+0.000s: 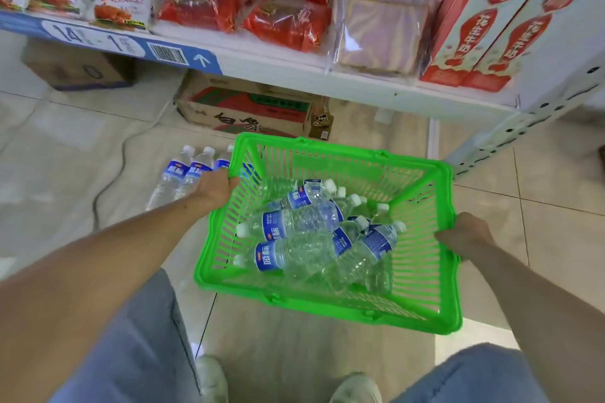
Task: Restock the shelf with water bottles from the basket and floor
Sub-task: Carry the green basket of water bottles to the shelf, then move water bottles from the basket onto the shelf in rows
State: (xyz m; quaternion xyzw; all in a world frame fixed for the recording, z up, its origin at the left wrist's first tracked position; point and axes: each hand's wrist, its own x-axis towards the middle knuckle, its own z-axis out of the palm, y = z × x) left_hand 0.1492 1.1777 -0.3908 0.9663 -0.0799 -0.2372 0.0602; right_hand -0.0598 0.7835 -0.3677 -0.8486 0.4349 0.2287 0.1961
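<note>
While gripped (seemingly aloft), bottle-laden basket [422, 239].

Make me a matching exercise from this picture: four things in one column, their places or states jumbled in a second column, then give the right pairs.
Things
1. green basket
2. bottles with blue labels
3. cardboard box
4. red and white cartons

Places or states
A. on the floor under the shelf
B. standing on the shelf at the right end
C. held by its rim by the left hand and the right hand
D. lying jumbled inside the basket

Pairs: 1-C, 2-D, 3-A, 4-B
</note>
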